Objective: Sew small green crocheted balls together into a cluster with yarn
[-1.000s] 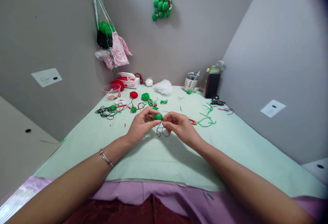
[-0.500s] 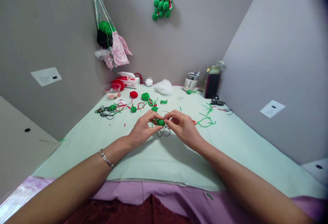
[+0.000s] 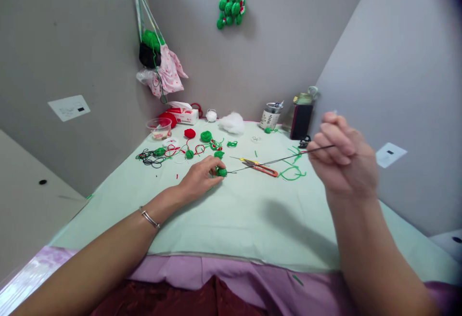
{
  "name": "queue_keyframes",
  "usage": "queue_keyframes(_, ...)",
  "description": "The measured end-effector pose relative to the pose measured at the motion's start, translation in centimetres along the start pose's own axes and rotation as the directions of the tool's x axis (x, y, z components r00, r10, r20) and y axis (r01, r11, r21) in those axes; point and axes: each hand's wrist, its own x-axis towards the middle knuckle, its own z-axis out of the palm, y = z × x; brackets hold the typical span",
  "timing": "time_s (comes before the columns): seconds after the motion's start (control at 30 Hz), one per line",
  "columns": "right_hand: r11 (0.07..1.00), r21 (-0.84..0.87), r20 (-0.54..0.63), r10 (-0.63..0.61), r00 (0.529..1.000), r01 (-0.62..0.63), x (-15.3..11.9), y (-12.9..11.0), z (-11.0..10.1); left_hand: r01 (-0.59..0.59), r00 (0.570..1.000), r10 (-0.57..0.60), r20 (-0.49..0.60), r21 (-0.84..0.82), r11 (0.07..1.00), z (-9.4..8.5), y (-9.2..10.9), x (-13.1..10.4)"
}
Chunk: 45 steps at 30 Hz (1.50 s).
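My left forearm lies low from the lower left corner, wrist just past the silver bangle (image 3: 149,217); left hand (image 3: 201,176) near mid-cloth, thumb and fingers pinching the small green crocheted ball (image 3: 222,172) at the fingertips. Right forearm rises steeply at the right; right hand (image 3: 341,154) held above the cloth, fingers curled into a fist round the dark thread (image 3: 288,157), slightly blurred. Whether it also grips a needle: cannot tell. Thread runs nearly straight from ball to fist, passing over the orange-handled scissors (image 3: 265,168). Edges: pale green cloth (image 3: 231,231) ends in front of me above the purple fabric (image 3: 202,269); right wall (image 3: 404,80) stands beyond my fist. Open room lies between the forearms, toward the front edge. Tighter beyond the left hand: green yarn ball (image 3: 206,136), red yarn ball (image 3: 189,133), tangled black cord (image 3: 150,158).
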Motion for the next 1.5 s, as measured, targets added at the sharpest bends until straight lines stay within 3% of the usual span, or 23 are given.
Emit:
queue_keyframes(0.07, 0.999, 0.025, -0.047, -0.03, 0.998, 0.031, 0.3, -0.2, -0.5, 0.036, 0.999, -0.036, 0.007, -0.003, 0.999, -0.2, -0.2, 0.0)
queue_keyframes(0.2, 0.999, -0.04, -0.012, -0.002, 1.0, 0.001, 0.5, 0.4, -0.5, 0.087, 0.996, -0.086, 0.02, -0.034, 0.996, -0.2, -0.4, 0.2)
queue_keyframes(0.33, 0.99, -0.029, -0.003, -0.135, 0.991, 0.134, 0.9, -0.2, -0.8, 0.089, 0.996, -0.09, -0.014, -0.048, 0.995, -0.2, -0.4, 0.3)
queue_keyframes(0.4, 0.983, 0.031, -0.018, -0.179, 0.984, 0.179, 1.6, -1.0, -1.0, 0.15, 0.988, -0.151, 0.001, -0.145, 0.978, -0.3, -0.1, 0.3)
queue_keyframes(0.53, 0.995, 0.078, 0.035, -0.068, 0.997, 0.065, 3.1, -1.2, 0.0, 0.261, 0.964, -0.262, 0.053, -0.41, 0.874, -0.5, 1.0, 0.5)
queue_keyframes(0.7, 0.964, -0.253, 0.234, -0.023, 0.972, 0.084, 3.0, 2.0, 3.9, 0.23, 0.963, -0.266, 0.029, -0.6, 0.766, -0.9, 1.8, 0.7)
queue_keyframes(0.8, 0.883, -0.453, 0.412, 0.086, 0.907, 0.122, 3.3, 4.0, 6.2, 0.223, 0.962, -0.273, 0.027, -0.658, 0.72, -1.1, 1.6, 0.7)
queue_keyframes(0.87, 0.825, -0.527, 0.482, 0.095, 0.871, 0.202, 4.5, 4.7, 7.4, 0.212, 0.958, -0.286, -0.001, -0.668, 0.713, -1.1, 1.4, 0.7)
queue_keyframes(1.0, 0.799, -0.56, 0.496, 0.112, 0.861, 0.219, 7.0, 5.4, 8.5, 0.192, 0.949, -0.31, -0.053, -0.68, 0.707, -1.3, 1.4, 0.7)
queue_keyframes(1.1, 0.78, -0.587, 0.486, 0.123, 0.865, 0.218, 6.2, 6.2, 8.1, 0.18, 0.955, -0.291, -0.064, -0.654, 0.735, -1.5, 1.3, 0.7)
queue_keyframes(1.27, 0.634, -0.666, 0.483, -0.034, 0.875, 0.392, 1.9, 7.9, 6.3, 0.134, 0.966, -0.242, -0.088, -0.63, 0.765, -1.5, 1.1, 0.8)
queue_keyframes(1.4, 0.353, -0.698, 0.602, -0.181, 0.778, 0.623, 0.8, 8.9, 5.6, 0.13, 0.967, -0.235, -0.099, -0.603, 0.787, -1.4, 1.2, 0.9)
queue_keyframes(1.5, 0.203, -0.692, 0.664, -0.199, 0.721, 0.693, 1.0, 9.7, 5.3, 0.117, 0.967, -0.225, -0.121, -0.574, 0.81, -1.5, 1.2, 0.9)
